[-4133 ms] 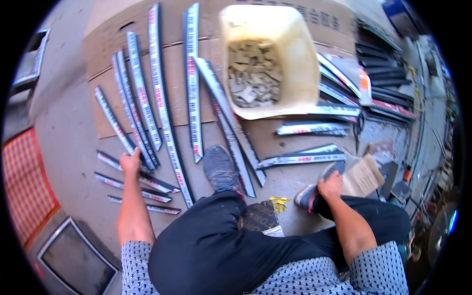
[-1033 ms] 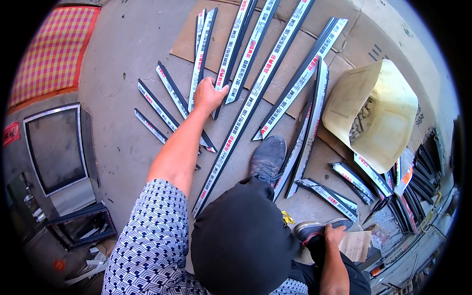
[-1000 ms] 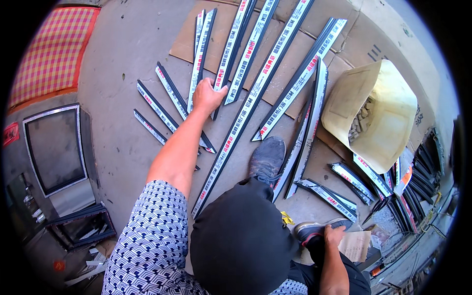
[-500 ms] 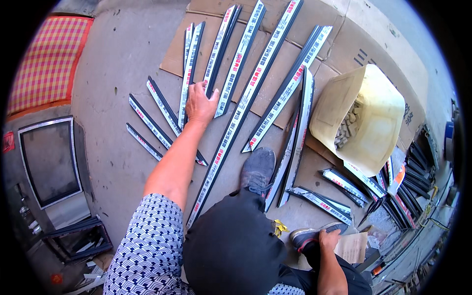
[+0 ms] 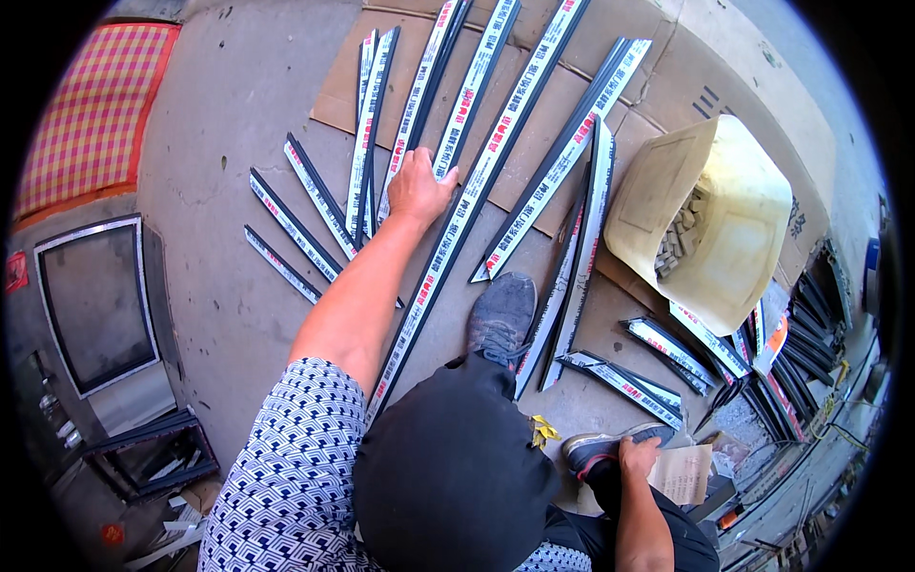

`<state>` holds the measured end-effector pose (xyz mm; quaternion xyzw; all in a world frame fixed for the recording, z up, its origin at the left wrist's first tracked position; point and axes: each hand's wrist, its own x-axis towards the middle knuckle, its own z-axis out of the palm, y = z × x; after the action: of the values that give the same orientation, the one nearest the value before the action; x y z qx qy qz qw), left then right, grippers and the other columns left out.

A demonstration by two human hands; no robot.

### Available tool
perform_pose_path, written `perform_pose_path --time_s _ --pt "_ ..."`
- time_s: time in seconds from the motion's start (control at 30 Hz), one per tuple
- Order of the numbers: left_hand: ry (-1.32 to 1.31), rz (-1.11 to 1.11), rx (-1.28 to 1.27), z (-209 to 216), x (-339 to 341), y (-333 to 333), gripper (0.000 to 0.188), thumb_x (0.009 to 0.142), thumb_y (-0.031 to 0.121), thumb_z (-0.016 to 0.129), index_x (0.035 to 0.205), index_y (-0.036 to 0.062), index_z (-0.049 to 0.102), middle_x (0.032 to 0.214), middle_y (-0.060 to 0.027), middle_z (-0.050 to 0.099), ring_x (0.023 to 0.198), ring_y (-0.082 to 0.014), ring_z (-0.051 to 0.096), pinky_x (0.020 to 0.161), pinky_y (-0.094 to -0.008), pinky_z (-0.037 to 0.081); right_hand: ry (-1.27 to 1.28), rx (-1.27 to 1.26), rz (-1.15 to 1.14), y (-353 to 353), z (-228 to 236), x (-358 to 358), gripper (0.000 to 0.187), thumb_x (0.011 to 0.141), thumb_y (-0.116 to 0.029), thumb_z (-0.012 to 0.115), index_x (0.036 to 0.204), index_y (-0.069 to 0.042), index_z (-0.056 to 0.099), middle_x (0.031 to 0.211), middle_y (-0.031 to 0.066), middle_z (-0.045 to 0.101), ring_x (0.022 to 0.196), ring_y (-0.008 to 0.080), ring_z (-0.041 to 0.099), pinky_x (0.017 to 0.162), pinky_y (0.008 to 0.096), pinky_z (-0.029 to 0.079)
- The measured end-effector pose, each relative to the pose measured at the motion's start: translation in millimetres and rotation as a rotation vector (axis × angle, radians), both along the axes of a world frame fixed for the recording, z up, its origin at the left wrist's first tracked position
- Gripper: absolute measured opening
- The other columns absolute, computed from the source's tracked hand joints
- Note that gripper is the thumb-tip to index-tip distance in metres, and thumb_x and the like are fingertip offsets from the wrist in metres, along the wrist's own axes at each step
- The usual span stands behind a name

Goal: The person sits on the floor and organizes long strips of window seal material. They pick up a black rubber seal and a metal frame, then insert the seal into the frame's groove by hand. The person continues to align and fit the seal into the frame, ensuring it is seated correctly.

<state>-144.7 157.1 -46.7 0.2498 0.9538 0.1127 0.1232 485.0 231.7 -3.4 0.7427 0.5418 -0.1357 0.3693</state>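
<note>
My left hand (image 5: 422,189) reaches forward, closed around the lower end of a dark metal profile strip (image 5: 474,81) with white printed film. Its thumb is on the strip's right side. Just to its left lies another such strip (image 5: 417,105), its lower part passing beside my hand. A longer profile (image 5: 481,176) runs diagonally on the right. Further left, several shorter strips (image 5: 295,224) fan out across the floor. My right hand (image 5: 639,456) is low on the right, its fingers curled on my shoe (image 5: 596,450).
Flattened cardboard (image 5: 343,100) lies under the far ends. A tipped cream plastic bucket (image 5: 658,181) holds small grey pieces. More profiles (image 5: 620,389) are on the right. My other shoe (image 5: 502,310) stands near the long strip. A framed panel (image 5: 95,305) is at the left.
My left hand has shifted right, from one strip to the neighbouring one. The strip it left now sits lower and further left. My right hand stays at the shoe.
</note>
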Motion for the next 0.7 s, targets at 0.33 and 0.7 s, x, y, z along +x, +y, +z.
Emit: perform_pose_path --time_s 0.33,0.7 --pt "-0.039 0.010 -0.055 9.6 -0.6 6.1 0.054 0.088 0.044 0.080 0.116 0.0010 0.064 0.113 -0.0195 0.068 0.107 -0.0362 0.069 0.092 -0.0461 0.055 -0.010 0.012 0.012 -1.2 -1.8 2.8 0.071 0.086 -0.035 0.076 0.136 0.002 0.043 0.136 0.0353 0.054 0.123 0.0498 0.060 0.105 0.0535 0.051" --pt "-0.043 0.024 -0.066 13.0 -0.6 9.1 0.052 0.086 0.042 0.081 0.115 0.0016 0.064 0.116 -0.0211 0.069 0.107 -0.0383 0.070 0.091 -0.0471 0.057 0.013 0.007 -0.016 0.5 2.6 -2.6 0.069 0.086 -0.034 0.075 0.135 0.002 0.043 0.135 0.0366 0.053 0.124 0.0513 0.059 0.107 0.0541 0.049"
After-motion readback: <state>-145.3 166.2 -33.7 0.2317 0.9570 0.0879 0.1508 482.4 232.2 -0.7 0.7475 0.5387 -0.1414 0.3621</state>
